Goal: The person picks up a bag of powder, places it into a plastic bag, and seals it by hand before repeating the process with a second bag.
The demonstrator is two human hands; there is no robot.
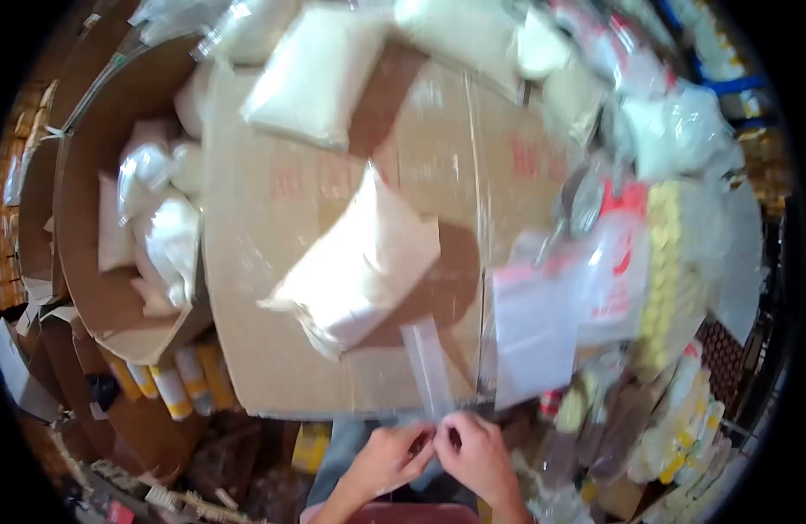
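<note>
A narrow clear plastic strip or sleeve (429, 367) lies over the front edge of the cardboard surface (289, 384). Both hands pinch its near end. My left hand (390, 456) has thumb and fingers pressed together there, and my right hand (475, 454) does the same, almost touching it. Blur hides exactly what sits between the fingertips. Just beyond the strip lies a filled pale cream bag (364, 262) with pointed corners. To the right of the strip is a stack of flat white plastic bags or sheets (536, 327).
Another filled bag (316, 74) lies at the back. On the left, an open carton (84, 236) holds several filled bags. A metal scoop (582, 201), a red-and-white printed bag (617, 262) and a yellow row of packets (669, 271) crowd the right side.
</note>
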